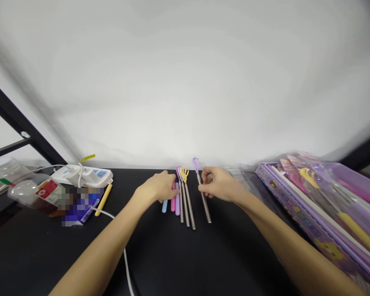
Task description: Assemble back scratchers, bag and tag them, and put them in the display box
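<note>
My right hand [218, 183] pinches the metal rod of a back scratcher [206, 205] with a purple claw-shaped head, slanting on the black table. My left hand [160, 186] is closed over the upper ends of coloured handles: a blue handle [164, 206], a pink handle [173, 202] and a purple handle [177, 203]. Its fingertips are partly hidden, so how many it grips does not show. Between my hands lie three metal rods side by side; the nearest to the right is a back scratcher with a yellow head [185, 175], beside pink and blue heads.
At right stands a purple display box [291, 209] holding several bagged back scratchers. On the left are a yellow handle [103, 200], a white power strip [103, 176], a blue packet [83, 209], a clear bottle [33, 191] and a white cable [127, 263]. A pale wall rises behind.
</note>
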### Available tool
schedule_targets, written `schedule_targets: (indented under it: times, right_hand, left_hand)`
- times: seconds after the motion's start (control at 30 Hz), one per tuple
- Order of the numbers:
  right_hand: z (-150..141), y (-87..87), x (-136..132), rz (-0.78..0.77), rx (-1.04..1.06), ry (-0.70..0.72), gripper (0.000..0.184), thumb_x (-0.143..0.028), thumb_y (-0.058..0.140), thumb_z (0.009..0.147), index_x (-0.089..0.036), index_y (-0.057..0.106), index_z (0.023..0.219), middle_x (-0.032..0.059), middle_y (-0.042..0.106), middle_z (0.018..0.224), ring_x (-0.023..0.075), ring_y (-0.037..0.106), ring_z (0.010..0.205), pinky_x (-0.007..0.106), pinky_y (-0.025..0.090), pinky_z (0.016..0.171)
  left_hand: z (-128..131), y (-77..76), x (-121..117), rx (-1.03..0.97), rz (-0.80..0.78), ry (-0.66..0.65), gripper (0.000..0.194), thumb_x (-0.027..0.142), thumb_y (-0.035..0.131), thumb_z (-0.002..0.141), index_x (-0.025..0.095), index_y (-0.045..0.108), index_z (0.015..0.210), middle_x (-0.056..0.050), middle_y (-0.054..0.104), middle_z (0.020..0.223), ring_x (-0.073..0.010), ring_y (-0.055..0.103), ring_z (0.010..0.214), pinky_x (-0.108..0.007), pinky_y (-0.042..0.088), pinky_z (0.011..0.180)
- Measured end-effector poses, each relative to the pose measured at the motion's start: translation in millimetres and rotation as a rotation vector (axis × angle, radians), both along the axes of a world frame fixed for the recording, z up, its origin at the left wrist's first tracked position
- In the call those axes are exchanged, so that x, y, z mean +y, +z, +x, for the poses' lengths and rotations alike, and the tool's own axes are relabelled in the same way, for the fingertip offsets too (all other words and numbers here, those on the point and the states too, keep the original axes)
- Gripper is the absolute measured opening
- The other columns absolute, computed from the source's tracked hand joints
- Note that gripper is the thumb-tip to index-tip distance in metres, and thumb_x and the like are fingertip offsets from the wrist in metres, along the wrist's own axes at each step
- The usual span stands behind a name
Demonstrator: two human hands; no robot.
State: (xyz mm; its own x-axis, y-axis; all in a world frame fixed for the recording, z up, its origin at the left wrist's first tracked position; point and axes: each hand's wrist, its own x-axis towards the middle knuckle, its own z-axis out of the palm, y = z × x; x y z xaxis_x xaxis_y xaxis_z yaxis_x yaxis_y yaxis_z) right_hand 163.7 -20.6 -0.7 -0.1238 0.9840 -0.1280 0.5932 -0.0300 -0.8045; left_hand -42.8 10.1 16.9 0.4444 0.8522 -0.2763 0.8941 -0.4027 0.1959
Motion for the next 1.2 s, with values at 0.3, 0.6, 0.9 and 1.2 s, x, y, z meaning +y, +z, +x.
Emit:
schedule_targets:
  times: [0.3,0.6,0.9,1.2]
  right_hand:
    - [9,5.3,-6,0.018,-0.002,0.025,0.021,-0.013,0.059,0.064,-0.022,0.041,0.072,-0.0038,0.059,0.052,0.0124,0.060,0.048,0.020,0.043,0.044]
    - [18,9.4,-3,-0.009,0.215,-0.023,0.025,-0.014,0.061,0.066,-0.022,0.042,0.081,-0.0039,0.062,0.056,0.0105,0.057,0.050,0.020,0.043,0.046]
    - [24,29.5,-5,-0.140,0.669,-0.153,0.032,-0.013,0.065,0.076,-0.020,0.053,0.105,-0.0004,0.064,0.067,0.0112,0.062,0.060,0.019,0.049,0.053]
    - [25,31.7,-1,-0.049,0.859,-0.243,0.012,-0.024,0.062,0.087,-0.015,0.062,0.080,0.0031,0.062,0.070,0.0128,0.064,0.061,0.020,0.050,0.054]
  left_hand:
    - [19,4.4,-12,0.170,0.130,0.089,0.024,0.029,0.055,0.077,0.013,0.067,0.091,-0.018,0.056,0.110,-0.0370,0.066,0.093,-0.043,0.052,0.074]
    - [22,3.1,-13,0.124,0.143,0.060,0.023,0.031,0.052,0.076,0.013,0.066,0.081,-0.018,0.055,0.112,-0.0344,0.068,0.088,-0.044,0.053,0.074]
    - [-4,18.0,5,-0.421,-0.426,0.117,0.020,0.035,0.053,0.078,0.015,0.056,0.080,-0.005,0.063,0.086,-0.0182,0.068,0.077,-0.026,0.057,0.065]
    - [-14,23.7,7,-0.474,-0.522,0.115,0.017,0.030,0.053,0.083,0.014,0.053,0.081,-0.002,0.061,0.079,-0.0134,0.065,0.067,-0.027,0.055,0.069]
